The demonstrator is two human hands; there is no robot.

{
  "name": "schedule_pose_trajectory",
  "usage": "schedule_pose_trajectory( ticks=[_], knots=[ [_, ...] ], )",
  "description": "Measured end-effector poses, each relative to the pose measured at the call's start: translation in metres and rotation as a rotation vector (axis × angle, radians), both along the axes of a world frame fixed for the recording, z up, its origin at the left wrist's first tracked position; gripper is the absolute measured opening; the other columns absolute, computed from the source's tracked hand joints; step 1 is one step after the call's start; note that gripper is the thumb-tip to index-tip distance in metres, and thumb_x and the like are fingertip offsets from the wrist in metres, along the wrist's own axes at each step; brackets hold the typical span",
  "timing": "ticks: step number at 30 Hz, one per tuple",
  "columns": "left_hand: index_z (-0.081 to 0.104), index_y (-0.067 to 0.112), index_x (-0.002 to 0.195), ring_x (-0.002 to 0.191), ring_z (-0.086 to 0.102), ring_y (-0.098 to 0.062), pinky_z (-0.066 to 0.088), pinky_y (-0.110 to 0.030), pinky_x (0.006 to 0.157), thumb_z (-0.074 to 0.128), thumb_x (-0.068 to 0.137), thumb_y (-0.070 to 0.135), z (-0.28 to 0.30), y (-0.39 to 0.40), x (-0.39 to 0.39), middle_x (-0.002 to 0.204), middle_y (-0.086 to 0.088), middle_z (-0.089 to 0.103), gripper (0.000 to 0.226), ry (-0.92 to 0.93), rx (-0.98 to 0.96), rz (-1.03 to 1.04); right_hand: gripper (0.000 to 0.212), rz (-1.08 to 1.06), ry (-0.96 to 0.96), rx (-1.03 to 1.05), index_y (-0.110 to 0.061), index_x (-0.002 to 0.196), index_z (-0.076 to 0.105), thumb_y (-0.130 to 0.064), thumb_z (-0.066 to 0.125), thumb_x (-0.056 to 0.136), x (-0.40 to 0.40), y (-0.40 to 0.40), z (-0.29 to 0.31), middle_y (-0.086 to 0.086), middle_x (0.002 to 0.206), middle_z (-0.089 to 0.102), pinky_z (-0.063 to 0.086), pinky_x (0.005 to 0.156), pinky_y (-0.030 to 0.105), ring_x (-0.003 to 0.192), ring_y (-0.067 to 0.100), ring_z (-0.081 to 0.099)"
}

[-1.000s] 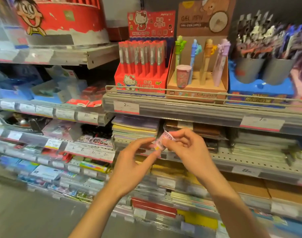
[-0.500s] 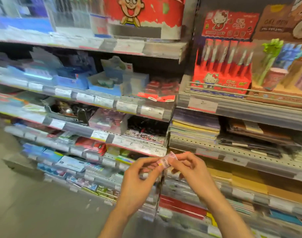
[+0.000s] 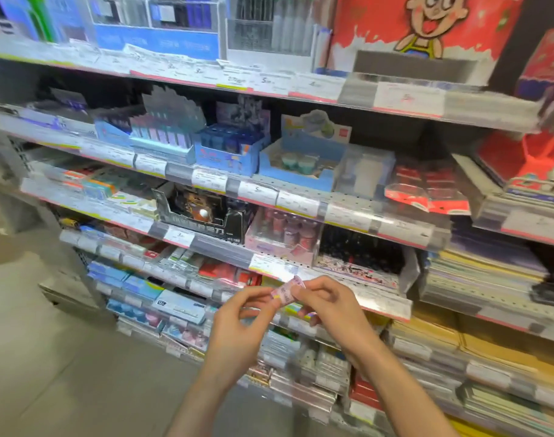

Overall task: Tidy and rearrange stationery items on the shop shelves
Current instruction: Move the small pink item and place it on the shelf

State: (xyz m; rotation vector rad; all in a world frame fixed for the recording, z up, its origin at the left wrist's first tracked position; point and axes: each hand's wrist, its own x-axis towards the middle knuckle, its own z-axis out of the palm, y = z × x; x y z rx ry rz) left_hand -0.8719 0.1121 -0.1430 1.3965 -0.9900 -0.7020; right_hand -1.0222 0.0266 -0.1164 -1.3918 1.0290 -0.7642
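Both hands meet in front of the shelves, pinching one small pink item point(image 3: 284, 293) between them: the left hand point(image 3: 238, 334) grips its lower left end with thumb and fingertips, the right hand point(image 3: 327, 305) nips its upper right end. It hangs in the air just before the price rail point(image 3: 301, 272) of a middle shelf, touching no shelf. What it is exactly is too blurred to tell; it looks like a little wrapped eraser or roll, probably very light, with a smooth wrapper that may slip, so a pinch across its short sides seems safest. Just above and behind sits a clear box of pink rolls point(image 3: 285, 231), likely its home, beside a black display box point(image 3: 203, 212). The rail's raised lip and the box's wall stand between hand and slot.
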Motion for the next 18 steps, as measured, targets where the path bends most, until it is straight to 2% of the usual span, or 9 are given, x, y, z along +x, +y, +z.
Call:
schedule_pose_trajectory(
  ticks=[3, 5, 9, 12, 16, 18],
  knots=[
    [0.071, 0.027, 0.100, 0.088, 0.069, -0.010, 0.055, -0.025, 0.078, 0.074, 0.087, 0.024, -0.007, -0.024, 0.039, 0.092, 0.006, 0.074, 0.013, -0.048, 0.045, -0.018, 0.028, 0.000, -0.024, 0.022, -0.006, 0.098, 0.066, -0.028, 0.076, 0.085, 0.035, -0.023, -0.009, 0.007, 0.085, 0.076, 0.047, 0.062, 0.029, 0.070, 0.015, 0.067],
    [0.071, 0.026, 0.100, 0.088, 0.069, -0.009, 0.054, -0.022, 0.076, 0.074, 0.087, 0.025, -0.008, -0.041, 0.061, 0.092, 0.006, 0.074, 0.013, -0.088, 0.060, -0.029, 0.027, -0.001, -0.043, 0.028, -0.007, 0.099, 0.067, -0.029, 0.076, 0.085, 0.057, -0.041, -0.016, 0.009, 0.084, 0.076, 0.047, 0.064, 0.032, 0.072, 0.016, 0.066],
    [0.071, 0.022, 0.098, 0.084, 0.069, -0.007, 0.051, -0.016, 0.075, 0.074, 0.086, 0.022, -0.004, -0.074, 0.103, 0.089, 0.005, 0.075, 0.013, -0.123, 0.122, -0.050, 0.021, -0.034, -0.078, 0.076, -0.010, 0.097, 0.068, -0.026, 0.076, 0.085, 0.097, -0.074, -0.028, 0.009, 0.082, 0.076, 0.045, 0.058, 0.027, 0.068, 0.015, 0.067],
    [0.071, 0.022, 0.098, 0.084, 0.069, -0.006, 0.053, -0.019, 0.078, 0.074, 0.086, 0.025, -0.008, -0.095, 0.132, 0.088, 0.006, 0.075, 0.013, -0.204, 0.129, -0.084, 0.019, -0.056, -0.069, 0.087, -0.009, 0.095, 0.069, -0.022, 0.076, 0.085, 0.121, -0.095, -0.038, 0.013, 0.086, 0.076, 0.045, 0.055, 0.024, 0.067, 0.015, 0.066],
    [0.071, 0.027, 0.098, 0.082, 0.069, -0.006, 0.054, -0.023, 0.080, 0.073, 0.087, 0.026, -0.020, -0.113, 0.157, 0.085, 0.009, 0.075, 0.010, -0.282, 0.142, -0.130, 0.017, -0.131, -0.017, 0.093, -0.009, 0.091, 0.070, -0.021, 0.078, 0.083, 0.139, -0.104, -0.048, 0.010, 0.077, 0.073, 0.044, 0.053, 0.023, 0.054, 0.010, 0.063],
    [0.071, 0.030, 0.098, 0.083, 0.069, -0.007, 0.055, -0.029, 0.081, 0.073, 0.087, 0.028, -0.027, -0.125, 0.167, 0.085, 0.010, 0.074, 0.011, -0.317, 0.141, -0.175, 0.019, -0.166, -0.004, 0.081, -0.009, 0.093, 0.070, -0.023, 0.078, 0.083, 0.143, -0.106, -0.048, 0.011, 0.081, 0.074, 0.046, 0.055, 0.026, 0.059, 0.012, 0.066]
  ],
)
